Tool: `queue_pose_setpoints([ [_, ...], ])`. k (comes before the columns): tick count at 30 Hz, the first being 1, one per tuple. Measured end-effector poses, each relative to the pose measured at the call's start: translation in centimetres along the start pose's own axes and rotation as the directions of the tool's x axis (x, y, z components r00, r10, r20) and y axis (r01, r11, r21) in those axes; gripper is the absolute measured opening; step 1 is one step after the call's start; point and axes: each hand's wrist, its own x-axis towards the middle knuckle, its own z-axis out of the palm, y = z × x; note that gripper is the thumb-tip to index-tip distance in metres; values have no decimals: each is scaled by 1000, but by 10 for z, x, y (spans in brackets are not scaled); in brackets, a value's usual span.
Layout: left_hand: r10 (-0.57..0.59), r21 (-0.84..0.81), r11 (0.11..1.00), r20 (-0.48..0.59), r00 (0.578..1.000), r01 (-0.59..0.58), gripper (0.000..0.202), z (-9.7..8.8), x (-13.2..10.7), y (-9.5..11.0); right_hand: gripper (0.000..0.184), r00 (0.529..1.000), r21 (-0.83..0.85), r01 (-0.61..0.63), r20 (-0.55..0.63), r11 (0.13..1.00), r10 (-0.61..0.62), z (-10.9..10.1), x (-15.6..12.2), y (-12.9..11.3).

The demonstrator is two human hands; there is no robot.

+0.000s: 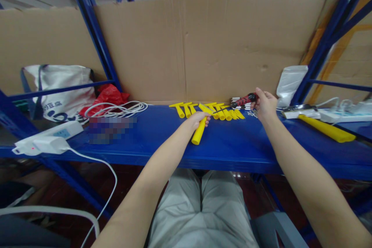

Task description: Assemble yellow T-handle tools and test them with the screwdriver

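My left hand (200, 119) is closed around a yellow scraper (198, 135), a T-shaped tool whose tube-like handle points toward me. In my right hand (264, 104) is a screwdriver with a red and black handle (245, 100), gripped near its end. Its thin shaft reaches left to the head of the yellow scraper, by my left fingers; whether the tip touches a screw cannot be made out. Behind my left hand, several more yellow scrapers (180, 111) lie in a row along the cardboard. Small metal pieces (252, 113) lie below my right hand.
The blue shelf (162, 143) backs onto a cardboard wall (139, 46). At left are a power strip (64, 130), coiled white cable (124, 109), a red bag (109, 95) and a white cloth bag (64, 89). A long yellow piece (328, 128) lies right, near another power strip (345, 114).
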Motion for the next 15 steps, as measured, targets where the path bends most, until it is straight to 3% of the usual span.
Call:
queue_pose_setpoints([
  [15,39,58,998,-5,999,-39,17,1,-2,0,40,1000,-14,16,12,1000,-16,-1,3,4],
])
